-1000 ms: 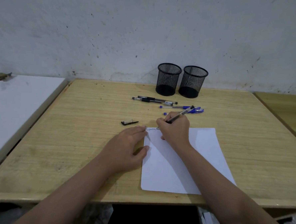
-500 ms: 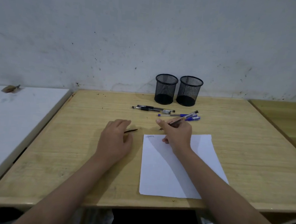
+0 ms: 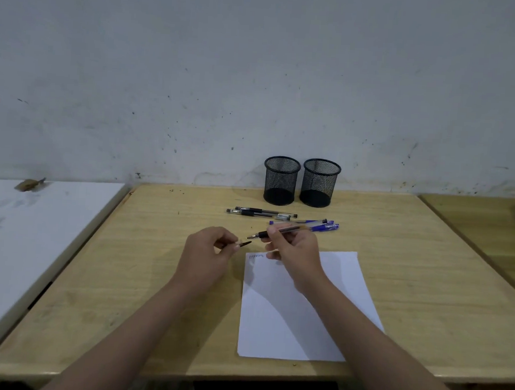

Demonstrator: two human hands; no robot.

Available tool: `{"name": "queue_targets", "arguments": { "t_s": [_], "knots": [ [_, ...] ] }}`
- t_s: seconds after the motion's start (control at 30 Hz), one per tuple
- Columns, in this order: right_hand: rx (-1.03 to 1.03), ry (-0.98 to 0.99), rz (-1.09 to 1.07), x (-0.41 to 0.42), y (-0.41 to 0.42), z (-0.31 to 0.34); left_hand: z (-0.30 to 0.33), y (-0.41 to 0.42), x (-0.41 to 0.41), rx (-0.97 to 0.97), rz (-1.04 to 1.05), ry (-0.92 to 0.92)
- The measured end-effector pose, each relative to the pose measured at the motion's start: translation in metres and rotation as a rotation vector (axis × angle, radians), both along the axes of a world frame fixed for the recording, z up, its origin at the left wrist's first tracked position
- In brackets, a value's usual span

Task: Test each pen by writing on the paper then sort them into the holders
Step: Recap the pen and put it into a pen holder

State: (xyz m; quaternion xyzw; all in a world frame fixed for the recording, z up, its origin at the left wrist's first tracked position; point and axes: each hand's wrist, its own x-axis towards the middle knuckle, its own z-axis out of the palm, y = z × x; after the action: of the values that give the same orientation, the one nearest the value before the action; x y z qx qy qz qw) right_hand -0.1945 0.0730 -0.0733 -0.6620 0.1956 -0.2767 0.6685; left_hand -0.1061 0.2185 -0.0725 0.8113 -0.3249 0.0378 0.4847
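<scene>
My right hand (image 3: 295,251) grips an uncapped black pen (image 3: 278,232) above the table, its tip pointing left. My left hand (image 3: 207,252) pinches the black pen cap (image 3: 245,243) just left of that tip, a small gap between them. The white paper (image 3: 300,315) lies under my right forearm, with a short scribble (image 3: 255,256) at its top left corner. Two black pens (image 3: 261,213) and several blue pens (image 3: 320,226) lie behind my hands. Two black mesh holders (image 3: 281,181) (image 3: 320,183) stand side by side by the wall; nothing shows inside them.
The wooden table (image 3: 411,279) carries everything. A white table (image 3: 37,226) adjoins on the left with a small brown object (image 3: 29,184) at its back. Another wooden table (image 3: 489,227) adjoins on the right. A stained wall stands right behind the holders.
My right hand lifted the pen off the paper and turned its tip leftward. My left hand left the paper, took the cap from the table and raised it toward the pen tip.
</scene>
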Motion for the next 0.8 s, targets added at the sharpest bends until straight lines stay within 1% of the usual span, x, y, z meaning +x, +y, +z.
{"name": "queue_targets", "arguments": {
  "t_s": [0.1,0.23,0.43,0.6,0.7,0.8],
  "knots": [
    [-0.022,-0.029,0.016,-0.004,0.003,0.005,0.005,-0.004,-0.007,-0.076,-0.019,0.006],
    [-0.008,-0.068,0.026,-0.008,0.005,0.009,0.011,-0.007,-0.017,-0.124,-0.056,-0.01],
    [0.042,-0.08,-0.09,-0.015,-0.004,0.015,0.015,-0.008,-0.021,-0.173,-0.038,-0.048],
    [-0.004,-0.073,0.004,-0.019,0.001,0.018,0.02,-0.011,-0.031,-0.175,-0.102,-0.069],
    [-0.016,-0.086,0.036,-0.02,0.004,0.023,0.023,-0.011,-0.034,-0.212,-0.102,-0.073],
    [-0.085,-0.14,0.067,-0.022,0.006,0.026,0.022,-0.011,-0.041,-0.255,-0.08,-0.087]
  ]
}}
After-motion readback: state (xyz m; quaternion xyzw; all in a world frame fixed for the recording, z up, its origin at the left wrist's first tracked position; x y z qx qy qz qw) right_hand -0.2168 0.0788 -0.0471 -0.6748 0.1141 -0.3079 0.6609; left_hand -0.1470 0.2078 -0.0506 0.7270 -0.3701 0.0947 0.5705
